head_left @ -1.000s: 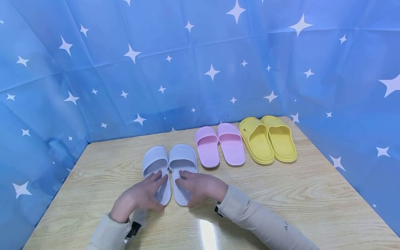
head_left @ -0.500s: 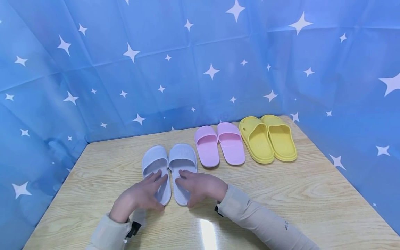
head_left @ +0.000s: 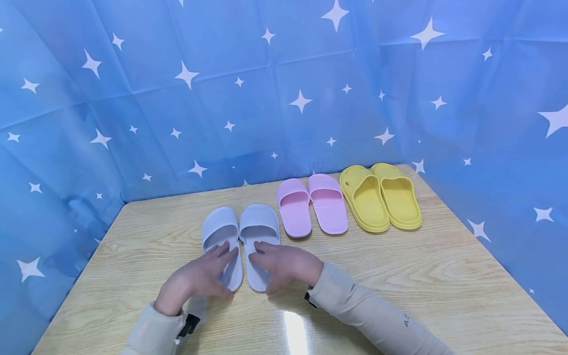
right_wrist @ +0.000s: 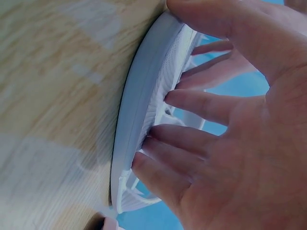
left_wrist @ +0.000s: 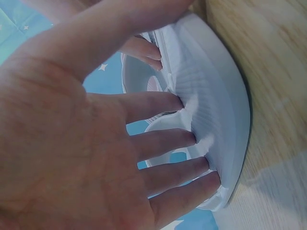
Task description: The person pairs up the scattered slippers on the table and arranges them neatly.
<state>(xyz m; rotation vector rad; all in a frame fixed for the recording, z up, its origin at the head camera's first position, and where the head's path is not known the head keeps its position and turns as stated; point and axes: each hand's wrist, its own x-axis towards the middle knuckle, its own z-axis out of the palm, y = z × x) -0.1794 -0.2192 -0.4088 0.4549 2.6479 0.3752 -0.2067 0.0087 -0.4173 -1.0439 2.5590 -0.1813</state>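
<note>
A pair of pale white slippers stands side by side on the table, toes toward the curtain: the left slipper (head_left: 220,219) and the right slipper (head_left: 260,217). My left hand (head_left: 197,280) rests its fingertips on the left slipper's footbed, thumb by the heel. On the right slipper's footbed lie the fingertips of my right hand (head_left: 286,266), its thumb also by the heel. Both wrist views show fairly straight fingers touching the footbed, in the left wrist view on the left slipper (left_wrist: 232,100), in the right wrist view on the right slipper (right_wrist: 132,110). Neither hand curls round a slipper.
Right of the white pair stand pink slippers (head_left: 329,217), then yellow slippers (head_left: 368,209) at the back right. A blue curtain (head_left: 275,118) with white stars hangs behind and beside the wooden table (head_left: 399,276). A bright reflection lies near the front.
</note>
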